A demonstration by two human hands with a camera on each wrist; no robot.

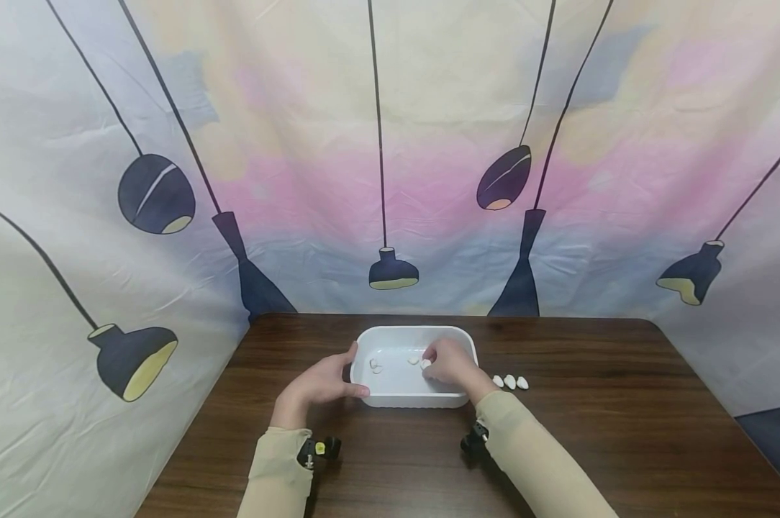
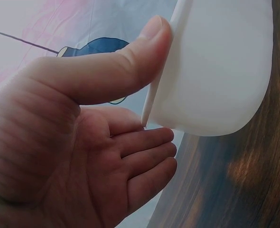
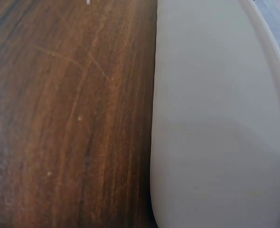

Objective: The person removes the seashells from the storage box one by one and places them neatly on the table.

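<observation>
A white rectangular tub stands on the table. My left hand spans its left end, thumb against the wall near the front corner and fingertips by the back corner; in the left wrist view the other fingers lie fairly straight beside the rim. Inside the tub, my right hand pinches a small white rounded piece between thumb and fingers. Close to it lies another pale piece, and a few pale bits sit toward the left. The right wrist view shows only tub wall and table, not the hand.
Three white teardrop-shaped pieces stand in a row on the dark wooden table, just right of the tub. Behind the table hangs a cloth printed with lamps.
</observation>
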